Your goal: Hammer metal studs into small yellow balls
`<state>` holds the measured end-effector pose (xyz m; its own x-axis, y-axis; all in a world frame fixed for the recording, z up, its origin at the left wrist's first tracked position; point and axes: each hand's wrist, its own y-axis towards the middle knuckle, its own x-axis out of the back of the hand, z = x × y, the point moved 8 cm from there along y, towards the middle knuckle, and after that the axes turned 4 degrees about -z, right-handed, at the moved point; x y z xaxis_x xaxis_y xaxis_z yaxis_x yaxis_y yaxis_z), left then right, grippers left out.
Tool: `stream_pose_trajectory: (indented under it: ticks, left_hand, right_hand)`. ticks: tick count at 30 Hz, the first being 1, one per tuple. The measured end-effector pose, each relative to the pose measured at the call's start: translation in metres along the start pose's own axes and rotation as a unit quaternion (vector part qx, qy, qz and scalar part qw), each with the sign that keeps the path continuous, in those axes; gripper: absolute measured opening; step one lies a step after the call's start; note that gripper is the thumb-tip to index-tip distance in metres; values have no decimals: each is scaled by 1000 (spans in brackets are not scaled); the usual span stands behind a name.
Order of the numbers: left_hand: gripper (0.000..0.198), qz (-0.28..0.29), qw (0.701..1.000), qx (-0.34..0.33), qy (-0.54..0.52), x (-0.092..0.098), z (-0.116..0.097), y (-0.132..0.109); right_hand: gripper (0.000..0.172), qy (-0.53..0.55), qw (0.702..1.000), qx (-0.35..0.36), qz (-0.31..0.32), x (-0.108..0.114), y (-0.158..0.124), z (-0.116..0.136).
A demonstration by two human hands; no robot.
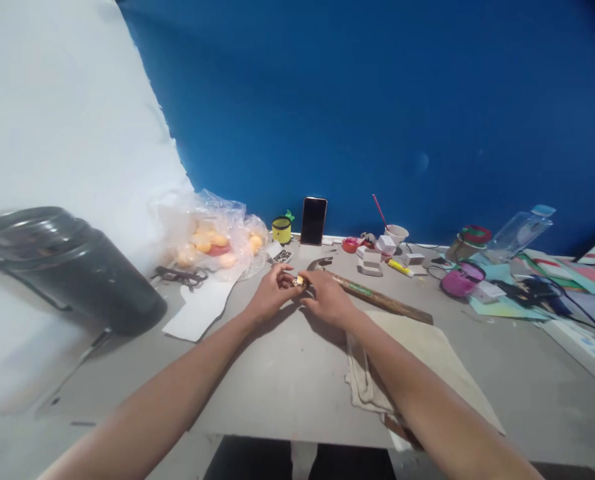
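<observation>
Over the middle of the table, my left hand [273,290] and my right hand [326,297] meet with bent fingers around a small shiny object [300,281]. It is yellow-gold on top with darker parts; its kind is too small to make out, and fingers hide its sides. Just beyond my right hand lies a claw hammer [382,300], its wooden handle pointing right. A folded beige cloth [427,343] lies under my right forearm. Behind my left hand sits a small open box [280,255] of dark, shiny small pieces.
A large dark flask [72,273] stands at left, near glasses [180,275], white paper [202,310] and a plastic bag [212,233]. A phone [313,221] leans at the back beside a yellow container [281,230]. Small white boxes [371,260], a paper cup [396,234] and a power strip [585,350] are at right.
</observation>
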<state>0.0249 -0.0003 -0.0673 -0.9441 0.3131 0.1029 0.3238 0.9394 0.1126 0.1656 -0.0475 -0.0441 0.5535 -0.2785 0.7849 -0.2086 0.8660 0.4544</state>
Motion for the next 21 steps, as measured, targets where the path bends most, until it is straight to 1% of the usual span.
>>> stream_pose_trajectory:
  ticks: [2,4,6,7,9,10,11,12,13,14,15,16,18,19,20,21]
  left_hand:
    - [57,6,1000,5,2,-5,-2,-1]
    - [52,9,1000,5,21,-10,-10,-2]
    - [45,28,995,2,93,-13,-25,-7]
    - [42,24,993,3,118,-10,-34,-12]
    - [43,-10,988,-8,155,7,-58,-31]
    - [44,-35,983,-39,176,19,-75,-46]
    - [45,-97,961,-121,228,38,-99,-65]
    - [48,-197,919,-204,275,62,-124,-91]
    - [54,-311,862,-252,312,91,-142,-119]
    - [66,-408,804,-270,337,118,-152,-146]
    - [81,-477,766,-258,347,144,-156,-165]
    - [92,-524,743,-227,347,170,-154,-177]
    - [110,-574,731,-173,325,210,-146,-185]
    - [113,-567,746,-145,319,224,-140,-180]
    - [117,-556,760,-125,311,233,-134,-174]
    - [122,-530,784,-114,301,238,-129,-165]
  right_hand:
    - [43,9,1000,-5,-4,-4,-1,2]
    - [37,12,1000,-15,-17,-4,-3,1]
    - [29,11,999,-26,-38,-2,-4,-3]
    - [25,15,998,-30,-51,0,-4,-5]
    - [23,31,996,-43,-67,2,-5,-10]
    - [23,37,995,-50,-73,3,-5,-12]
    - [23,42,994,-57,-78,4,-5,-14]
    - [23,44,993,-62,-86,6,-5,-16]
    - [23,45,992,-66,-97,8,-6,-17]
    - [24,46,990,-69,-110,10,-6,-18]
    - [25,48,989,-72,-123,11,-6,-20]
    - [26,52,987,-77,-133,12,-6,-21]
    - [27,58,985,-88,-140,12,-5,-24]
    - [27,60,984,-92,-137,11,-5,-25]
    - [27,60,985,-96,-132,10,-5,-26]
    - [27,59,985,-99,-128,9,-5,-27]
